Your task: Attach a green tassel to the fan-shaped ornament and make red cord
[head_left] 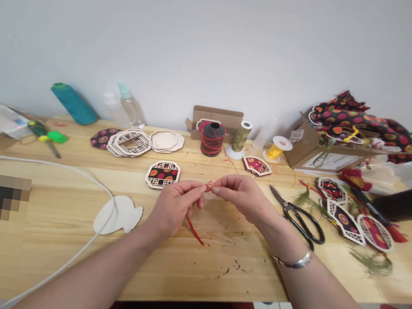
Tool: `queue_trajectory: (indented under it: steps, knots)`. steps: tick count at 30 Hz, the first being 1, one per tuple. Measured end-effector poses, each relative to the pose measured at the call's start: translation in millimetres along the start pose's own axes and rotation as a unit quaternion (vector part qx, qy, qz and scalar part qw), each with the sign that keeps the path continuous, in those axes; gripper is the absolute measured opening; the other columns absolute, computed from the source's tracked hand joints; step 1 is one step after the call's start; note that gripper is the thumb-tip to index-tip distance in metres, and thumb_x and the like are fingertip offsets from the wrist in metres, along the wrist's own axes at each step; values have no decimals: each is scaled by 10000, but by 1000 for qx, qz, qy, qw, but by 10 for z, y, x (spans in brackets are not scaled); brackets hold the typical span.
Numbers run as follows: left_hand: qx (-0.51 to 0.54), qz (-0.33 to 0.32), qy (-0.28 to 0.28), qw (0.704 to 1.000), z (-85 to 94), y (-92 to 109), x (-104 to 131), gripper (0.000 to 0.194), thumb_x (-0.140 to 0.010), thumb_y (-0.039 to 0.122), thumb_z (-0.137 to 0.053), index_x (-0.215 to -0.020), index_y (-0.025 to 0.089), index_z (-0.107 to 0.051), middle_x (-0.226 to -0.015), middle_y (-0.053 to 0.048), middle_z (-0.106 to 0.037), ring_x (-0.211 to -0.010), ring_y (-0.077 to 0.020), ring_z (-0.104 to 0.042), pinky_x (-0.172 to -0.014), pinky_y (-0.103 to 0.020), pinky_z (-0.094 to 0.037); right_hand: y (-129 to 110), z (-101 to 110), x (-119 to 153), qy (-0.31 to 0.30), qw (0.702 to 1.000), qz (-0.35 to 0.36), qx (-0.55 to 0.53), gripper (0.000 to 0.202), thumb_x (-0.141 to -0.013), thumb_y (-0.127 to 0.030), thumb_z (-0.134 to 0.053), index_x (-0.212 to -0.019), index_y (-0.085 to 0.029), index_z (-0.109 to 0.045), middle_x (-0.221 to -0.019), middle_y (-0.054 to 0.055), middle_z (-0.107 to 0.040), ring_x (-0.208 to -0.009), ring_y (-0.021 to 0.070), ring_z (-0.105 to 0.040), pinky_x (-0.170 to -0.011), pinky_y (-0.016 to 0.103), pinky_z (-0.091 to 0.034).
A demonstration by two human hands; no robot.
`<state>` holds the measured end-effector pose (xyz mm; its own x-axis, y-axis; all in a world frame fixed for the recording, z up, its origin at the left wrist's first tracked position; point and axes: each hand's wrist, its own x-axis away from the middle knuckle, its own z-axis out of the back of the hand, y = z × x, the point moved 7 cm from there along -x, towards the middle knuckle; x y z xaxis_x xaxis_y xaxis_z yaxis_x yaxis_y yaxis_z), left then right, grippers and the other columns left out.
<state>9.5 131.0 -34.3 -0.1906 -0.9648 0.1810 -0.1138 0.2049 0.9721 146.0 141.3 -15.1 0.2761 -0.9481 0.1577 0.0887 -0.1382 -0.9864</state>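
Note:
My left hand (179,203) and my right hand (241,193) meet fingertip to fingertip above the middle of the wooden table. Both are closed in a pinch on a red cord (194,231), whose loose end hangs below my left hand. The part between the fingertips is small and mostly covered. Just left of my left hand lies a framed piece with dark patterned cloth (163,175). Black-handled scissors (299,217) rest beside my right forearm, which wears a silver bracelet.
Behind stand a red-and-black thread spool (212,139), a green spool (242,136) and a yellow spool (278,149). A cardboard box (300,145) is at the right. A white cable (112,197) loops across a pale cutout (123,217) at the left.

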Motion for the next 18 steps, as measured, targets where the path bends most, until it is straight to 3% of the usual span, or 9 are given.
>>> queue_trajectory:
  steps: [18]
  knots:
    - [-81,-25,-20,996,13,-8,19,231,-792,373,-612,-747,160,-687,-563,27,-537,-424,-43,-327,-410,-202,-218,-37,-19,8,0,1000,5,20,189,-702,-330,-674,-713,-142,-660,-674,5,-630,-620,101,-504,-616,258,-368]
